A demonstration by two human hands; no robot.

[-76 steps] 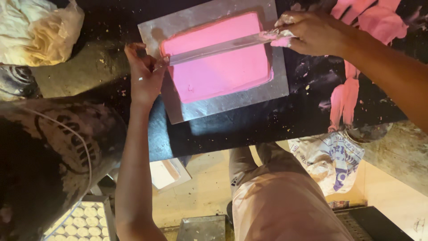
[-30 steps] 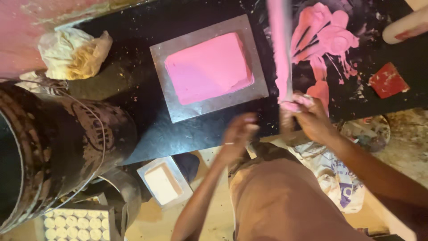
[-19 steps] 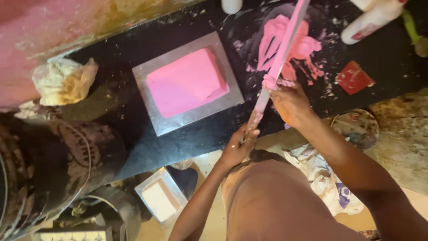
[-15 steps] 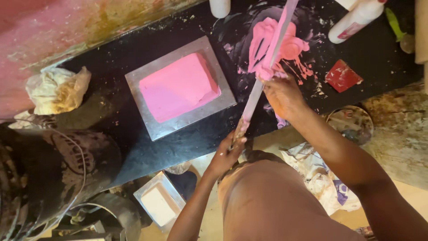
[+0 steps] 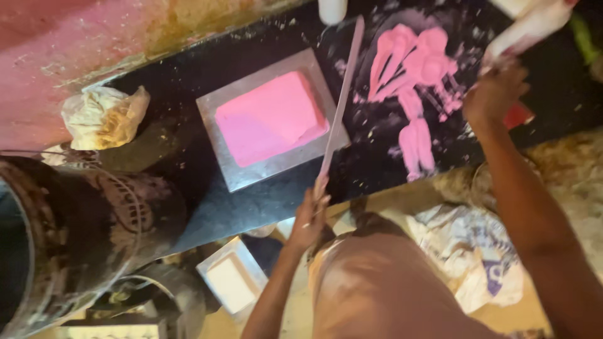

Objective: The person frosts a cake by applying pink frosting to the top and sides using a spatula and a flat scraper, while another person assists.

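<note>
A square metal mould (image 5: 270,172) filled with smooth pink paste (image 5: 270,119) lies on a black counter (image 5: 188,150). My left hand (image 5: 309,213) grips the near end of a long flat pink-smeared stick (image 5: 342,94), which rests along the mould's right edge. My right hand (image 5: 496,88) is far right on the counter, fingers around the lower end of a white pink-stained bottle (image 5: 534,25). A smeared pink patch (image 5: 414,75) spreads on the counter between stick and right hand.
A crumpled plastic bag (image 5: 103,116) lies at the counter's left. A big dark drum (image 5: 81,232) stands at lower left, a white-filled mould (image 5: 231,276) on the floor beside it. Printed sacking (image 5: 471,251) lies by my knee. A red piece (image 5: 518,116) sits under my right wrist.
Both hands first held the stick across the mould. The stick was lifted off and swung upright; my right hand has let go of it and reached to the white bottle at far right.
</note>
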